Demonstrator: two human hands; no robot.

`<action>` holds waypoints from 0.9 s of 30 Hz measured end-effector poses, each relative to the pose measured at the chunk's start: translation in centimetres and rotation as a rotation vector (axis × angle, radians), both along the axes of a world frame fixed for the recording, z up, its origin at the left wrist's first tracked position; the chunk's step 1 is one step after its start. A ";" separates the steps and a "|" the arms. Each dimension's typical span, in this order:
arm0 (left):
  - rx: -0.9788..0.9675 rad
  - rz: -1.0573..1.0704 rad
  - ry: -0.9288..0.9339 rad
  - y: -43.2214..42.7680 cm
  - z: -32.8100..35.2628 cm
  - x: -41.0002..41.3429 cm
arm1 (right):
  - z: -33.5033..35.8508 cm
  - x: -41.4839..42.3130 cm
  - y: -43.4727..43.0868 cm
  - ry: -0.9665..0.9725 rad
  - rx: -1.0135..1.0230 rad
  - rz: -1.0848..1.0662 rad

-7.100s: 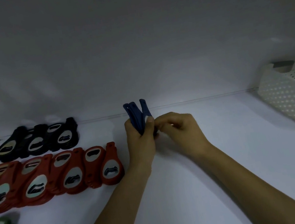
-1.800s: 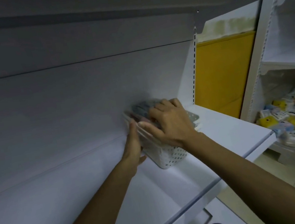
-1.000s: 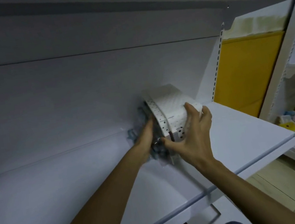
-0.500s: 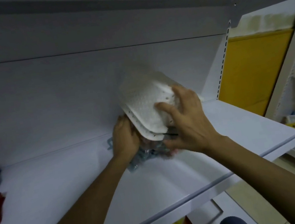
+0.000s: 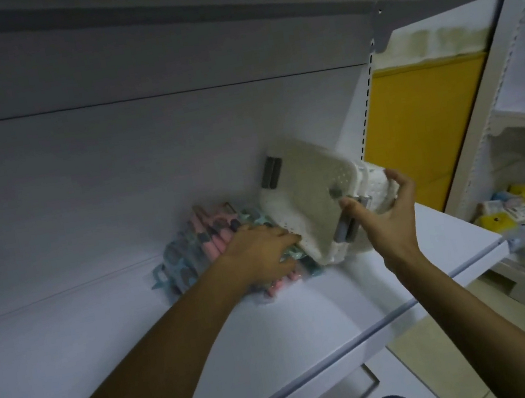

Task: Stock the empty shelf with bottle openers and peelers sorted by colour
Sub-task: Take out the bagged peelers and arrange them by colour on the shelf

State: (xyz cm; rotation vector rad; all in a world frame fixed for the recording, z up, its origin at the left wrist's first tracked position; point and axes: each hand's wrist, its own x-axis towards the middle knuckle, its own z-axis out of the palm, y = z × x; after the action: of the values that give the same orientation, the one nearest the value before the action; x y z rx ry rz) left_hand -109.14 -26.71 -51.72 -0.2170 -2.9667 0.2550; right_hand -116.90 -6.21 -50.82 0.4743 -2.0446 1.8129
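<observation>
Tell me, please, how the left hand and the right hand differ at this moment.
The left hand lies fingers out on the pile of pastel peelers; the right hand grips the tipped white basket by its end. The left hand is low on the shelf; the right hand hangs above it. Both are bare.

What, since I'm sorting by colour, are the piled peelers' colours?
The peelers are pink and light teal; head view.

Your right hand (image 5: 385,213) now holds the white basket (image 5: 305,191) lifted off to the right, no longer upturned on the shelf (image 5: 276,328). The pink and teal peelers (image 5: 193,248) now lie spilled out in a heap, with your left hand (image 5: 259,251) resting on top of them.
</observation>
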 end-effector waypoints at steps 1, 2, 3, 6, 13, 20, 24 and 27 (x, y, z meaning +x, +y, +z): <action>0.000 0.011 -0.001 0.1 -0.2 -0.1 | -0.7 -0.6 0.3 -0.092 -0.071 -0.005; 0.015 0.025 0.007 0.2 -0.5 -0.2 | -1.4 -1.1 0.5 -0.160 -0.148 -0.005; 0.043 0.041 0.018 0.2 -0.7 -0.3 | -1.8 -1.7 0.7 -0.213 -0.223 -0.007; 0.104 0.055 0.051 -0.2 -1.5 -0.4 | -1.8 -4.1 0.9 -0.396 -0.380 -0.078; 0.095 0.062 0.100 -0.3 -2.5 -0.9 | -2.2 -6.3 1.7 -0.465 -0.333 -0.420; 0.105 0.071 0.124 -0.2 -2.8 -1.5 | -3.7 -4.8 -2.2 -0.169 -0.167 -0.302; 0.082 0.066 0.115 -0.1 -3.0 -1.3 | -2.5 -6.5 -1.7 -0.240 -0.231 -0.312; 0.279 0.080 -0.007 0.0 -1.9 -1.3 | -2.3 -5.3 -1.3 -0.356 -0.251 -0.250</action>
State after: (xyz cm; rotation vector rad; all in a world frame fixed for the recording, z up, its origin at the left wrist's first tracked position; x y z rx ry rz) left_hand -110.42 -26.72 -53.62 -0.0649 -2.9760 -0.1520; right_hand -122.19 -7.48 -53.13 -0.1793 -1.9404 2.0668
